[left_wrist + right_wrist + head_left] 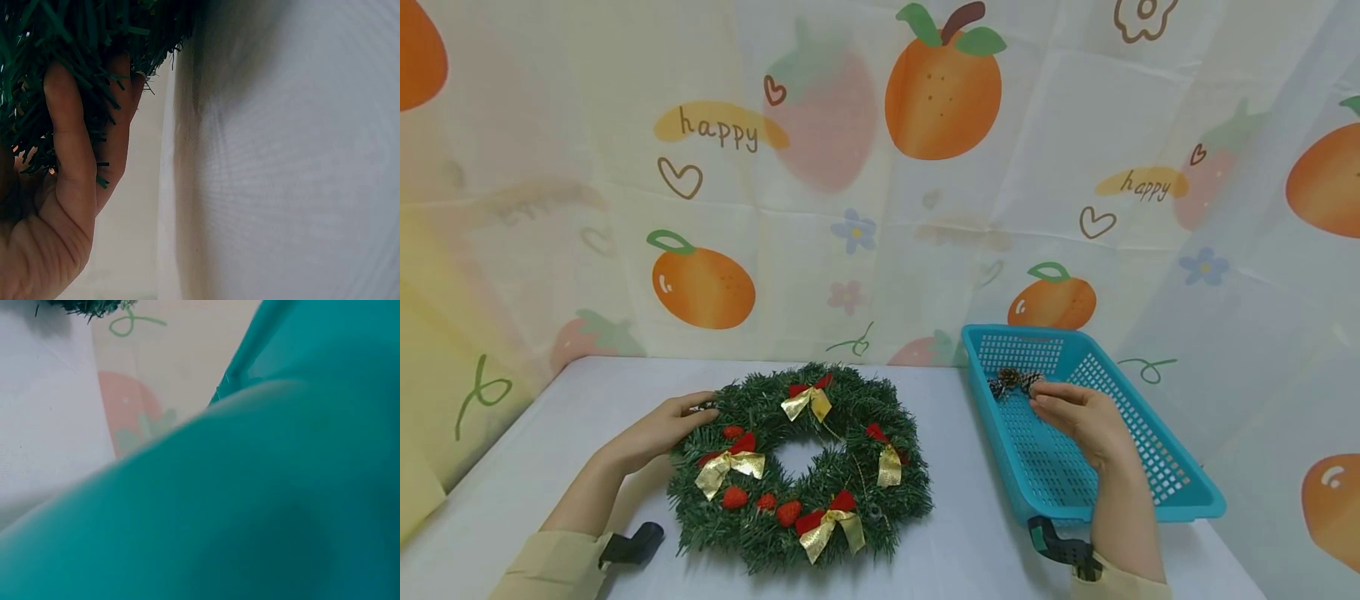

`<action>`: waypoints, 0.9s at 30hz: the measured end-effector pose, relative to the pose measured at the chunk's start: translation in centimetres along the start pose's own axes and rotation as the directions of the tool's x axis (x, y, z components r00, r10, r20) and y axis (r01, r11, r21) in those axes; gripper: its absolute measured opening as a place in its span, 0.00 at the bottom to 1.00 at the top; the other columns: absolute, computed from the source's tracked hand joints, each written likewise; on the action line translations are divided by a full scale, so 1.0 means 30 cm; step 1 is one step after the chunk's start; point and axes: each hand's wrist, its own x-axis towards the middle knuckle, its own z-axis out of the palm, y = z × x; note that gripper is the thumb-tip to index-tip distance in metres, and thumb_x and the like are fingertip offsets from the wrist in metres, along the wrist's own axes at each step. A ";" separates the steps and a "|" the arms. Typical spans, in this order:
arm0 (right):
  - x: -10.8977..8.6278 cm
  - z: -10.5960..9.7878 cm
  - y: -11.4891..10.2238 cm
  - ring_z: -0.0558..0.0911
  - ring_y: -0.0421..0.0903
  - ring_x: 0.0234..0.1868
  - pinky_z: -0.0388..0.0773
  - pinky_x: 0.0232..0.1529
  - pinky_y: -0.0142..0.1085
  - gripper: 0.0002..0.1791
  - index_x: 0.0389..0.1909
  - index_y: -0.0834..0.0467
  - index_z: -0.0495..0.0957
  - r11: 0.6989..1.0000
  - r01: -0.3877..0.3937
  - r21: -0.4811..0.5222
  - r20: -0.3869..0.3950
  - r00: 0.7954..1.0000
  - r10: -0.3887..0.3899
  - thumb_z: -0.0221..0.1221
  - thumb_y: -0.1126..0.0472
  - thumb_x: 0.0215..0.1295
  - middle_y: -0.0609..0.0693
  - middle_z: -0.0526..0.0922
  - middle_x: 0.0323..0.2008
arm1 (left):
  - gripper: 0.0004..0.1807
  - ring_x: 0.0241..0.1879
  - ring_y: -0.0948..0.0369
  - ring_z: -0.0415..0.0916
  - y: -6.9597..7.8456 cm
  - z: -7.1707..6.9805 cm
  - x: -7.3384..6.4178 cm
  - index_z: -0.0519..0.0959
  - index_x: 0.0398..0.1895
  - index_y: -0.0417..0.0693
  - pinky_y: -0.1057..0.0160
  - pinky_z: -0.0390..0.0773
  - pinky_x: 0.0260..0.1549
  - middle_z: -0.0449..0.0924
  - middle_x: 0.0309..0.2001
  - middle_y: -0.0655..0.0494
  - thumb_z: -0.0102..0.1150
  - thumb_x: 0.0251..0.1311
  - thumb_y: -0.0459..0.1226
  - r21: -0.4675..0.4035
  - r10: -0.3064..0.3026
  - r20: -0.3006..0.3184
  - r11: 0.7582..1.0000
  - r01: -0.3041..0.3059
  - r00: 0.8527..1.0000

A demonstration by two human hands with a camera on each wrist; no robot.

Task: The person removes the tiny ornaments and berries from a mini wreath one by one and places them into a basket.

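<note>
A green artificial Christmas wreath [887, 417] lies on the white table, trimmed with gold bows [831, 533] on red ribbon and several red strawberry-like ornaments [735, 497]. My left hand [662, 429] grips its upper left edge. In the left wrist view, curled fingers [75, 150] reach into the tinsel needles. Over the turquoise basket [1180, 467] is my right hand [1090, 421], its fingers and thumb drawn close together. Small brown pinecones [1009, 379] with pale tips lie at the basket's far left, one right at the fingertips; whether it is pinched cannot be told.
Along the table's far edge hangs a cream fabric backdrop [925, 250] printed with fruit. The basket's raised rim and latticed walls surround the right hand. White tabletop [955, 483] lies between wreath and basket. In the right wrist view, the basket's turquoise wall [219, 519] blocks the hand.
</note>
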 end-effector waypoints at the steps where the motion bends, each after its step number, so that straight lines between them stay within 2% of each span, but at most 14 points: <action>1: 0.000 0.002 -0.001 0.85 0.27 0.44 0.81 0.53 0.27 0.27 0.67 0.72 0.66 1.000 0.005 -0.004 0.000 1.000 -0.005 0.55 0.63 0.73 0.32 0.82 0.42 | 0.41 0.72 0.23 0.39 -0.001 0.000 0.000 0.46 0.78 0.35 0.26 0.67 0.57 0.41 0.76 0.24 0.44 0.75 0.52 -0.001 0.002 -0.001 1.000 -0.002 1.000; 7: -0.003 0.016 -0.010 0.85 0.27 0.45 0.81 0.53 0.28 0.27 0.67 0.74 0.65 0.999 0.035 -0.040 -0.001 0.999 -0.035 0.54 0.63 0.74 0.31 0.80 0.43 | 0.40 0.72 0.24 0.42 -0.008 -0.001 0.001 0.47 0.78 0.34 0.29 0.71 0.55 0.44 0.75 0.23 0.44 0.75 0.51 0.003 0.015 -0.006 1.000 -0.015 1.000; 17: -0.010 0.059 -0.034 0.85 0.29 0.45 0.82 0.51 0.27 0.29 0.67 0.75 0.65 0.998 0.060 -0.006 -0.025 0.998 -0.061 0.56 0.62 0.72 0.33 0.82 0.43 | 0.41 0.72 0.23 0.42 -0.003 -0.002 0.002 0.47 0.78 0.34 0.29 0.71 0.54 0.44 0.75 0.23 0.45 0.75 0.52 0.008 0.009 -0.006 1.000 -0.009 1.000; 24: -0.018 0.087 -0.054 0.85 0.30 0.45 0.82 0.51 0.28 0.27 0.65 0.75 0.68 0.995 0.098 -0.008 -0.007 0.995 -0.098 0.57 0.61 0.72 0.34 0.83 0.43 | 0.41 0.72 0.24 0.44 0.005 -0.001 -0.003 0.47 0.78 0.35 0.40 0.77 0.51 0.45 0.75 0.23 0.45 0.75 0.52 0.014 0.008 -0.011 1.000 -0.008 1.000; 27: -0.022 0.099 -0.060 0.85 0.31 0.46 0.82 0.51 0.27 0.27 0.63 0.74 0.69 0.993 0.114 0.000 0.000 0.993 -0.114 0.58 0.61 0.71 0.34 0.84 0.43 | 0.41 0.72 0.24 0.45 0.006 0.000 -0.003 0.47 0.78 0.35 0.40 0.77 0.51 0.45 0.75 0.23 0.45 0.75 0.52 0.015 0.010 -0.012 1.000 -0.010 1.000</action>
